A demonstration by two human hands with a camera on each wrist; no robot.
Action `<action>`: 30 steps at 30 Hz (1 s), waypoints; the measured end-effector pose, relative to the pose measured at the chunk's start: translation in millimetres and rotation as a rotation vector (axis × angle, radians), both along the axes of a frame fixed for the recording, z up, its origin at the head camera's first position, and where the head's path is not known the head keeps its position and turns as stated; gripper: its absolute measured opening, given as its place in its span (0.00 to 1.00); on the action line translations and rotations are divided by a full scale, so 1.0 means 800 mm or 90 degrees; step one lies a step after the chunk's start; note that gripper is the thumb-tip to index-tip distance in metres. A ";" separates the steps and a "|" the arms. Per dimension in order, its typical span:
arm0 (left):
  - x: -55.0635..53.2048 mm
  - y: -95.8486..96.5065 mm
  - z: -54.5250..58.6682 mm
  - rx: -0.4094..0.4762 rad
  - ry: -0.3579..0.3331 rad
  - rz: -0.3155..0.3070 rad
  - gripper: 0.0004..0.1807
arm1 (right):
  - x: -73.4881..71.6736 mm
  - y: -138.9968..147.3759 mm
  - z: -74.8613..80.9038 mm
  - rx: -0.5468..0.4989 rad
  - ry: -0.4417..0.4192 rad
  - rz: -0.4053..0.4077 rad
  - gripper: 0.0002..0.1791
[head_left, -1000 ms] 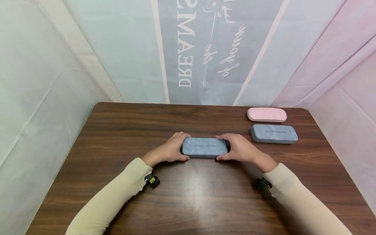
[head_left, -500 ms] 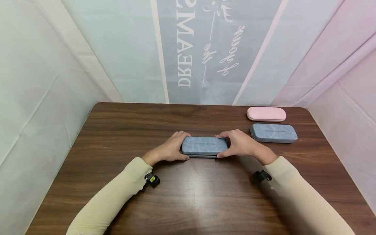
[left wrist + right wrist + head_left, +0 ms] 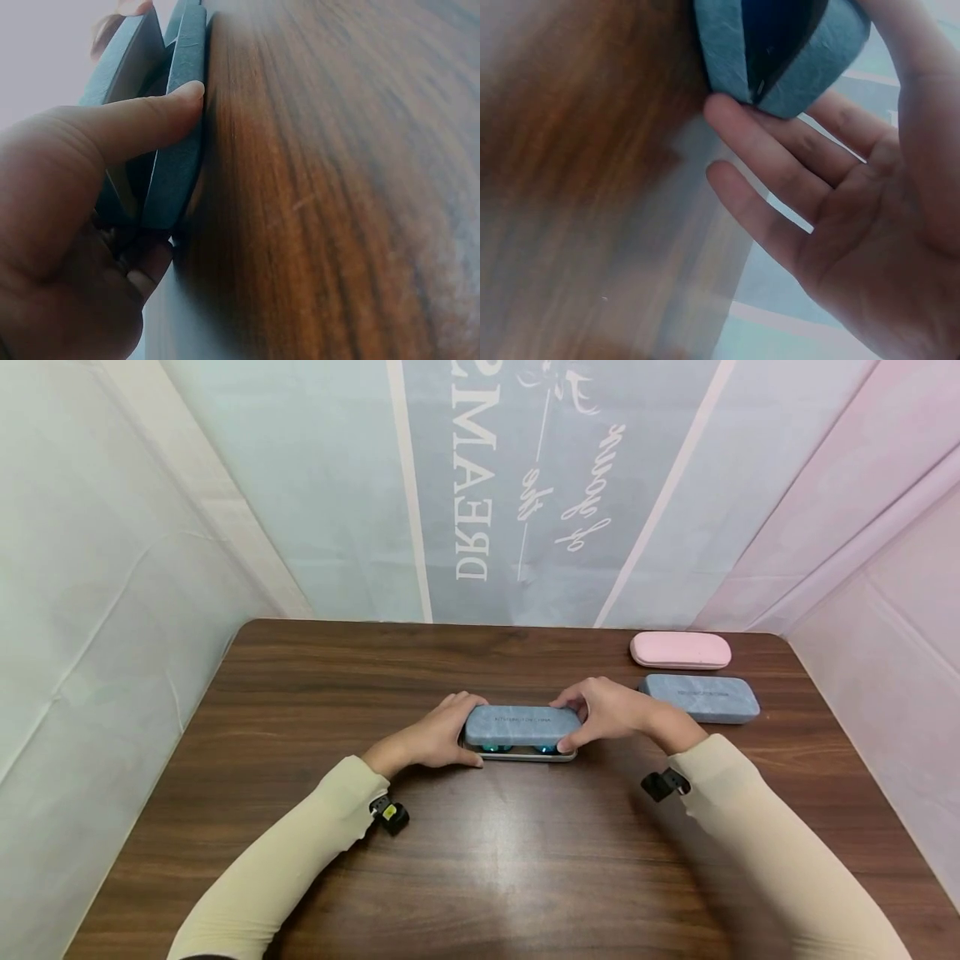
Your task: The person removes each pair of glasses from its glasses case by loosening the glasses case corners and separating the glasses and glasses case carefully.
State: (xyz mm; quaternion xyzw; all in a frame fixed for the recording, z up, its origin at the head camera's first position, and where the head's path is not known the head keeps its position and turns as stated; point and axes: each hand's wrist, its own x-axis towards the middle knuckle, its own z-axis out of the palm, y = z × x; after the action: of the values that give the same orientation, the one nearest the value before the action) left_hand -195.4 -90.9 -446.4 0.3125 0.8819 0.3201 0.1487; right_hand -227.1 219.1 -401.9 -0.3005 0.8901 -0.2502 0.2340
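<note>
A blue marbled glasses case (image 3: pixel 522 725) lies mid-table, its lid raised partway along the front edge. Teal lenses (image 3: pixel 495 747) show in the gap. My left hand (image 3: pixel 435 735) grips the left end, with the thumb (image 3: pixel 176 112) along the front of the base and the fingers round the back. At the other end my right hand (image 3: pixel 615 714) holds the lid, thumb at its front edge and fingers toward the hinge side. The right wrist view shows the case's opened end (image 3: pixel 780 52), with two fingers stretched out below it.
To the right lie a second blue glasses case (image 3: pixel 701 697) and, behind it, a pink glasses case (image 3: pixel 680 650), both closed. The right forearm passes just in front of the second blue case. A printed cloth backdrop (image 3: pixel 517 510) hangs behind the wooden table (image 3: pixel 480 860).
The case's lid has risen from closed to partly open, revealing the teal lenses. My right hand has lifted and shifted slightly back with it. My left hand has stayed in place.
</note>
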 end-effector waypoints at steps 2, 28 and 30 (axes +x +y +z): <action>-0.001 0.001 0.000 -0.004 -0.007 0.001 0.43 | -0.004 0.000 0.000 -0.006 -0.015 0.004 0.37; -0.007 -0.002 -0.001 0.039 -0.086 0.029 0.50 | -0.044 0.019 -0.001 -0.088 -0.374 -0.066 0.41; -0.007 -0.002 0.000 0.036 -0.086 0.030 0.51 | -0.043 0.020 -0.005 -0.096 -0.369 -0.076 0.40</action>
State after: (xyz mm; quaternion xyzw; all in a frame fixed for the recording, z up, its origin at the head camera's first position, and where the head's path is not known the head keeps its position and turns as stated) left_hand -201.4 -92.4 -446.7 0.2734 0.8675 0.3688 0.1914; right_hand -261.8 235.1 -406.1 -0.1801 0.7816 -0.4041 0.4398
